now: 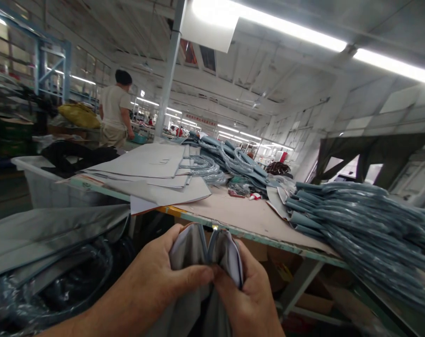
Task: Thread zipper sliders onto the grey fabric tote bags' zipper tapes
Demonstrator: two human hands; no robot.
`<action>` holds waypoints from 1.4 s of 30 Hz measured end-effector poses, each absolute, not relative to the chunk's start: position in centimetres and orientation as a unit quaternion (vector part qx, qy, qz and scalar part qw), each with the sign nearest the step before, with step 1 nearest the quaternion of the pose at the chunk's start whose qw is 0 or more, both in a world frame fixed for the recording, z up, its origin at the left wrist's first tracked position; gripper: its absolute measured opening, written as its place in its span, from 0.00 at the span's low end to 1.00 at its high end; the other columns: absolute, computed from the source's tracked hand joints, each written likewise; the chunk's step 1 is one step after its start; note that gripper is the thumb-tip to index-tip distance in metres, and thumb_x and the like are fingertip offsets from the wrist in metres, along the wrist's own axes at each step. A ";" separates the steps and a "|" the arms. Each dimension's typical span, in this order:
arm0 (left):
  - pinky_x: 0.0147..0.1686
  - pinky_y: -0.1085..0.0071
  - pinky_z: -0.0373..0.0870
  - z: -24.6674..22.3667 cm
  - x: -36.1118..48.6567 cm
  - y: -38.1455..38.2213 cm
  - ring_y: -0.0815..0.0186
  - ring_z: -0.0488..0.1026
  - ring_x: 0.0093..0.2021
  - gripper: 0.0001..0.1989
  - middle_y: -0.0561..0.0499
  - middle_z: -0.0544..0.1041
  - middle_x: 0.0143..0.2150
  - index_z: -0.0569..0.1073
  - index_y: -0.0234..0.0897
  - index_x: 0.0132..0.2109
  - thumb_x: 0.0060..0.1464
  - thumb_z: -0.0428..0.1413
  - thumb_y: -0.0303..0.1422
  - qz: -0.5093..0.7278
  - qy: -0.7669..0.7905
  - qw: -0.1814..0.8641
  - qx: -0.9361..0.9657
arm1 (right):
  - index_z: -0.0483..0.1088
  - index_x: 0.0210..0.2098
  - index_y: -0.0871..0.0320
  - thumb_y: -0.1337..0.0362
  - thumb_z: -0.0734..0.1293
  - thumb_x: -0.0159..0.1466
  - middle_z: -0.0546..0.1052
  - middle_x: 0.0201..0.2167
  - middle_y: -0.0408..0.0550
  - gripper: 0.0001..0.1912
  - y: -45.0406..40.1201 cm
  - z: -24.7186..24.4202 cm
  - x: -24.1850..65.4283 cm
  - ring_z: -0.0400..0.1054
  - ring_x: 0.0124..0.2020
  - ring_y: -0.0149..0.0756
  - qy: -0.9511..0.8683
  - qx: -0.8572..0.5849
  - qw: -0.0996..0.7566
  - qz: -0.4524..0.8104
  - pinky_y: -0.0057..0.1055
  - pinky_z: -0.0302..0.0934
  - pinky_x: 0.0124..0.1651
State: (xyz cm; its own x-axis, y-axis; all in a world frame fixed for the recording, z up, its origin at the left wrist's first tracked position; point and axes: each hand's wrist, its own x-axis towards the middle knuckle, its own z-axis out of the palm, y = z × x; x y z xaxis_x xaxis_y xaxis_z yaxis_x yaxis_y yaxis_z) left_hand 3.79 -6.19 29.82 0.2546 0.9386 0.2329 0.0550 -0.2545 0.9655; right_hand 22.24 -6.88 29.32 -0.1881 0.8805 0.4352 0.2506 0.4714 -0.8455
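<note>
**Two hands pinching a folded grey piece at the table edge**

The left hand (159,276) enters from the lower left, forearm angled up toward the centre, with the thumb laid flat across the near face of the folded grey piece (201,252) and the fingers curled behind it. The right hand (249,295) rises from the bottom edge, its thumb meeting the left thumb at the middle fold and its fingers wrapped round the right flap. Both hands are closed on the piece, which stands upright between them, its two rounded lobes spread apart above the thumbs and its lower part hanging down between the wrists. The piece sits just in front of the near edge of the work table (243,215). On the table lie a stack of grey flat sheets (145,168) to the left and a heap of blue-grey straps (367,215) to the right. A person in a light shirt (115,114) stands far off, back turned.
</note>
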 end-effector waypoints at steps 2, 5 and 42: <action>0.52 0.71 0.72 29.5 4.3 -5.9 0.59 0.77 0.49 0.22 0.53 0.80 0.47 0.74 0.41 0.52 0.55 0.66 0.45 0.490 0.369 0.475 0.631 | 0.73 0.44 0.56 0.55 0.66 0.64 0.76 0.35 0.42 0.13 -7.2 29.3 22.2 0.68 0.37 0.37 -0.684 -0.416 0.508 0.317 0.28 0.62 0.41; 0.50 0.70 0.75 29.2 4.3 -5.5 0.59 0.78 0.47 0.20 0.51 0.81 0.47 0.75 0.41 0.53 0.58 0.63 0.46 0.506 0.306 0.542 0.597 | 0.72 0.47 0.57 0.49 0.66 0.65 0.77 0.40 0.46 0.19 -7.5 29.1 22.8 0.69 0.41 0.40 -0.672 -0.434 0.509 0.317 0.30 0.62 0.42; 0.33 0.72 0.66 24.1 6.9 12.8 0.60 0.72 0.33 0.18 0.51 0.79 0.31 0.82 0.34 0.36 0.53 0.59 0.46 0.242 0.465 0.477 0.706 | 0.73 0.27 0.60 0.40 0.78 0.49 0.67 0.12 0.40 0.28 8.4 21.9 30.5 0.59 0.13 0.27 -0.453 -0.562 0.396 0.567 0.21 0.48 0.15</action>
State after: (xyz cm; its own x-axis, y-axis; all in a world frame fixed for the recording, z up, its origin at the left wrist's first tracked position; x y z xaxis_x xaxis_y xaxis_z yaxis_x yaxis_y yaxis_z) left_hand 6.92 12.75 24.11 0.4508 0.8869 -0.1013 0.4246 -0.1132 0.8983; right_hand 30.46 8.41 21.94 -0.0536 0.9588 -0.2791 0.0593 -0.2760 -0.9593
